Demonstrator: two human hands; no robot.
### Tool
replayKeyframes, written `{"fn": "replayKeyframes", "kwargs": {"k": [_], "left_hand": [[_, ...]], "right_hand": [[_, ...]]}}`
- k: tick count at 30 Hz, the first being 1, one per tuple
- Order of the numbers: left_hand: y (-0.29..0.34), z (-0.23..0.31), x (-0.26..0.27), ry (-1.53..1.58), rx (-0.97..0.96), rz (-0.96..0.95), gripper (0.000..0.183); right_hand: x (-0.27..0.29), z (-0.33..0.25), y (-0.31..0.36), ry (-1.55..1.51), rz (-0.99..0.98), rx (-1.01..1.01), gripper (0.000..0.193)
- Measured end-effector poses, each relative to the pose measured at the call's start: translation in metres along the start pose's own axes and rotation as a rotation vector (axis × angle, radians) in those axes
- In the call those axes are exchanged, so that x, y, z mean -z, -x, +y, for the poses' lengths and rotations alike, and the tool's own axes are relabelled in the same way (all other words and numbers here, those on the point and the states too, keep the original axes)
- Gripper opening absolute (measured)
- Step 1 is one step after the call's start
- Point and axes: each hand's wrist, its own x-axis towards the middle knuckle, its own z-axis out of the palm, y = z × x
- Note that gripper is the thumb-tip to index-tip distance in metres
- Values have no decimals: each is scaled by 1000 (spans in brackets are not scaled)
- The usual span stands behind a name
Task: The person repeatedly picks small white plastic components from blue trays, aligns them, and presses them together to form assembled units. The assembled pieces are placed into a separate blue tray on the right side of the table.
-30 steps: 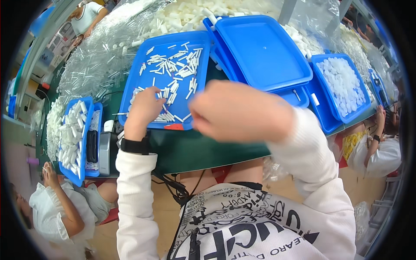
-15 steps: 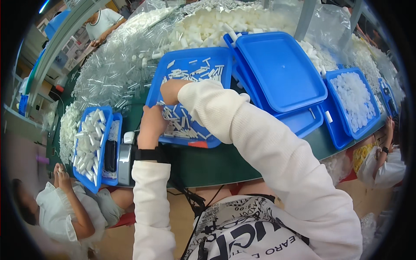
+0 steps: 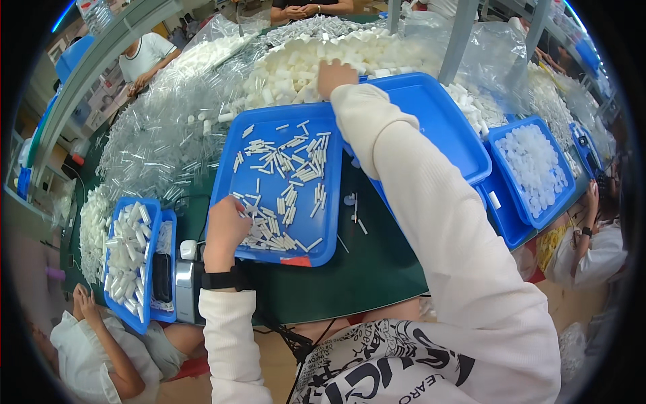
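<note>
My left hand (image 3: 227,227) rests over the lower left edge of a blue tray (image 3: 229,161), fingers curled together beside the short white sticks (image 3: 272,225) in it. Whatever it pinches is too small or hidden to name. My right hand (image 3: 336,77) reaches beyond the tray to a heap of cream-white foam cylinders (image 3: 293,67), at the corner of another blue tray. Its fingers bend down into the heap and look closed; their tips and anything in them are hidden.
Stacked blue trays (image 3: 437,114) stand right of centre. Farther right, a tray (image 3: 498,151) carries translucent white pieces. Clear thin tubes (image 3: 155,148) heap at the left, near a tray of white cylinders (image 3: 128,262) and a grey device (image 3: 186,286). Loose sticks (image 3: 356,212) lie on the green table. Other people sit around.
My right hand has left the stick tray and moved up and right to the foam heap. My left hand stays at the tray's left edge. The view has shifted, showing more of the far side.
</note>
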Motion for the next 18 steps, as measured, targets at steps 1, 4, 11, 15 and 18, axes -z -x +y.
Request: {"fn": "replayKeyframes", "kwargs": {"k": [1,4,11,15,18], "left_hand": [[-1,-6,-4,-12,-27,11,12],[0,-10,-1,17,-34,-92,17],[-5,5,-2,79,-78,-244,22],[6,-7,12,151,-59,-95,19],[20,29,39,693,51,106,21]], "right_hand": [[1,6,-2,30,-50,16,28],[-7,15,2,83,-88,79,22],[43,18,11,-47,362,318,18],[156,6,81,-457,2,602,22],[214,32,161,-672,9,642,16]]}}
